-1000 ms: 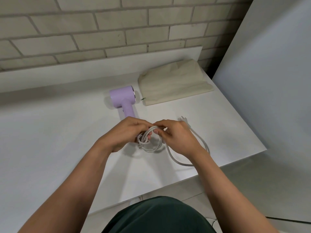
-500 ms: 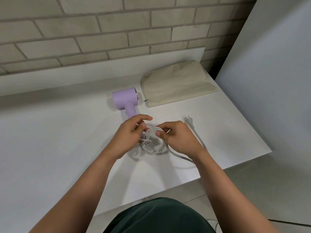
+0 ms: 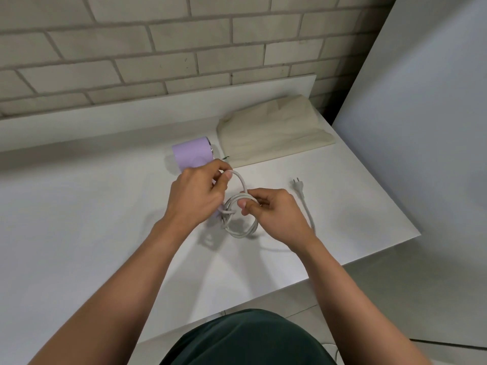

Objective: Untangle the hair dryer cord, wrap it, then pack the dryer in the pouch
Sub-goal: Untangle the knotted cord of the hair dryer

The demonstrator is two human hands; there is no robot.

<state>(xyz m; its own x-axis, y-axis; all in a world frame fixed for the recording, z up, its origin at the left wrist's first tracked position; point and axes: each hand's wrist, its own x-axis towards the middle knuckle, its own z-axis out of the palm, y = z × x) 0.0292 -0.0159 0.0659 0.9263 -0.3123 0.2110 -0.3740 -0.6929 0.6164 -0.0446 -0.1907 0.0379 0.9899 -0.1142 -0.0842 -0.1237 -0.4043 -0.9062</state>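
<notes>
The untangling step looks under way. The left hand pinches one loop of the cord; the right hand pinches the knotted coil. The purple dryer lies at twelve o'clock from the hands, the pouch at one o'clock. Next, that loop likely needs pulling free.

One head-worn wide-angle view looks forward and steeply down from close above the near edge of the flat white table, facing the pale brick wall behind its far edge.
</notes>
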